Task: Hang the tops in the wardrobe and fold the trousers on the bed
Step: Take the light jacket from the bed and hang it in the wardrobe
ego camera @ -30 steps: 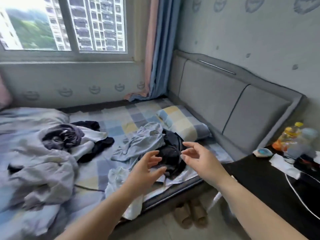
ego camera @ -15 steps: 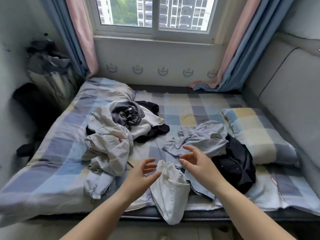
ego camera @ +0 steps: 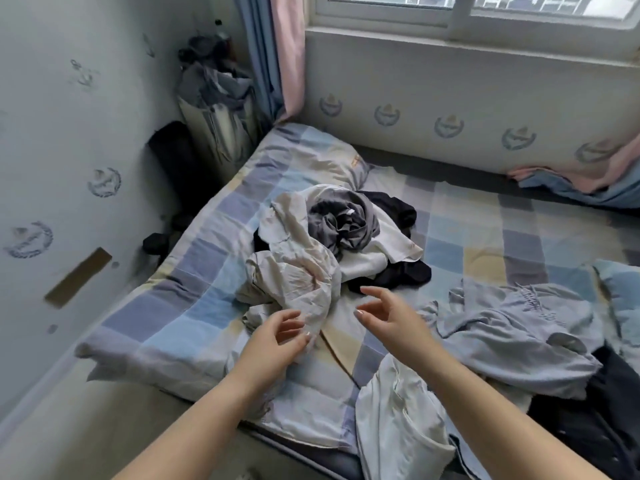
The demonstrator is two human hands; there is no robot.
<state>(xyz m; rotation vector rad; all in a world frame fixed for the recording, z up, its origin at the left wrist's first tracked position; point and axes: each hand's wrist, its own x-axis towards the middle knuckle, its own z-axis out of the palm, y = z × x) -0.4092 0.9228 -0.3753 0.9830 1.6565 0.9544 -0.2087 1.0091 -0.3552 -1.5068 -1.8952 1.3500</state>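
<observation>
Both the left hand (ego camera: 277, 336) and right hand (ego camera: 384, 317) hover loosely spread, holding nothing. Pulling the cream garment (ego camera: 294, 282) could drag the tangled pile (ego camera: 346, 230) off the bed (ego camera: 194, 271).

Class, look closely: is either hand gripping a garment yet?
No: the left hand and right hand hover open above the cream garment.

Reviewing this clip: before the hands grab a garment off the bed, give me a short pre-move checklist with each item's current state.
1. Left hand free: ok, fingers relaxed, holding nothing.
2. Right hand free: ok, open.
3. Target within reach: ok, crumpled pale garment lies just ahead of the left hand.
4. Top or trousers: cannot tell, too bunched.
5. Garment separate from the pile: not ok, it overlaps the grey garment.
6. Wardrobe in view: not ok.
</observation>
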